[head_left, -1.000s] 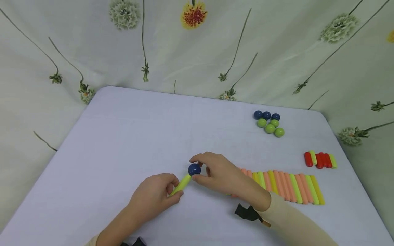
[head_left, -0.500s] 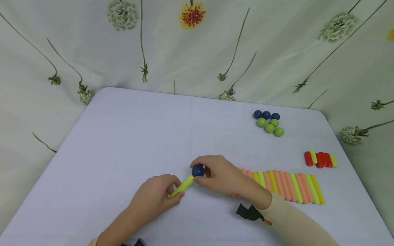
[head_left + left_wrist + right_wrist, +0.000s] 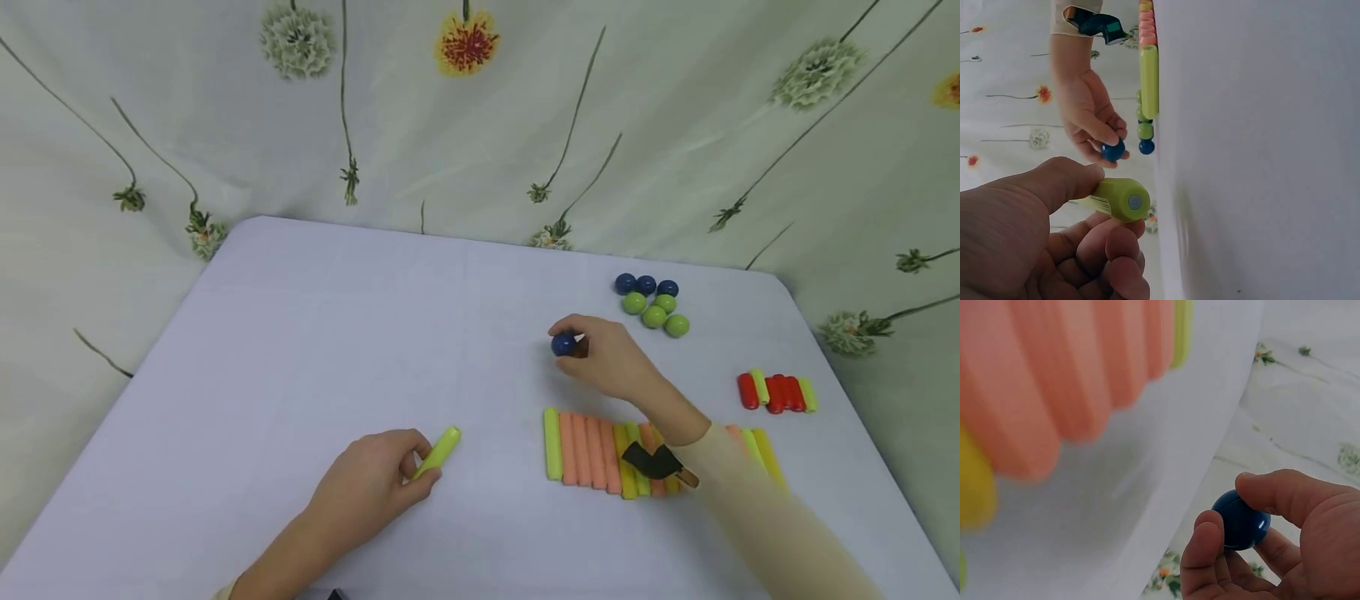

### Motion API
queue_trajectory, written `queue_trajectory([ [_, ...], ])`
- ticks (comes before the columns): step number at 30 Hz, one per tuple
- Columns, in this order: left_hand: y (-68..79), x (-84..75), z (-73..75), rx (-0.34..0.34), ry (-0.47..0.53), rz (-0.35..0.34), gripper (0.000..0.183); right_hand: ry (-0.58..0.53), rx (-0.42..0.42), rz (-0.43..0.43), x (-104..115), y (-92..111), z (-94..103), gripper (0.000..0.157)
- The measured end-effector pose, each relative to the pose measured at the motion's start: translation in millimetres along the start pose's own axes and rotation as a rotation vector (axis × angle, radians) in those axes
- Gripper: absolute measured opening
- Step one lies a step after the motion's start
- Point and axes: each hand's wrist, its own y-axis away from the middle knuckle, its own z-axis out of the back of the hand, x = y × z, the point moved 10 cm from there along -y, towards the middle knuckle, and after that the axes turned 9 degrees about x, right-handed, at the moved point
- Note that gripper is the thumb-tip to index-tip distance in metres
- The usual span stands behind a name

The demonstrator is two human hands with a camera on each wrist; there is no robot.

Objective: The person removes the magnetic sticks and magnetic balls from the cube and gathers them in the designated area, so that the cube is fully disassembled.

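Note:
My left hand (image 3: 377, 475) pinches a light green rod (image 3: 441, 450) between thumb and fingers at the middle of the table. In the left wrist view the rod's end (image 3: 1134, 202) shows a small round grey disc. My right hand (image 3: 603, 358) holds a dark blue ball (image 3: 563, 344) by thumb and fingertips, above the table and apart from the rod. The right wrist view shows that ball (image 3: 1240, 522) as glossy, with a fine seam. Behind the right hand lies a cluster of blue balls (image 3: 625, 284) and green balls (image 3: 654, 317).
A row of long rods (image 3: 590, 454), salmon, yellow and green, lies beneath the right forearm, which hides part of it. Short red and green rods (image 3: 776, 393) sit near the table's right edge. A flowered cloth (image 3: 465, 125) hangs behind the white table (image 3: 337, 333).
The blue ball has left the end of the green rod. My right hand has carried it back and to the right, toward the ball cluster. The left hand stays nearly in place.

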Motion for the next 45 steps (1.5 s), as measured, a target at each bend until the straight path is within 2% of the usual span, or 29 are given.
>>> queue_trajectory([
  [5,-0.8,5.2,-1.5,0.014,0.018,0.011,0.016,0.099,-0.034,-0.136,-50,-17,28.2,0.038],
  [10,-0.8,9.7,-3.1,0.026,0.023,0.022,0.016,0.168,-0.04,-0.189,-73,-26,40.9,0.037],
  [19,-1.1,11.4,-3.9,0.039,0.029,0.025,0.016,0.236,-0.053,-0.201,-81,-31,47.9,0.039],
  [30,-1.4,10.9,-3.2,0.041,0.024,0.031,0.016,0.207,-0.043,-0.213,-87,-32,47.4,0.043],
  [40,-0.7,12.0,-5.5,0.038,0.022,0.024,0.016,0.189,-0.047,-0.231,-85,-23,49.0,0.044],
  [45,-4.9,10.1,-7.2,0.038,0.023,0.013,0.015,0.182,-0.074,-0.221,-82,-10,56.7,0.048],
])
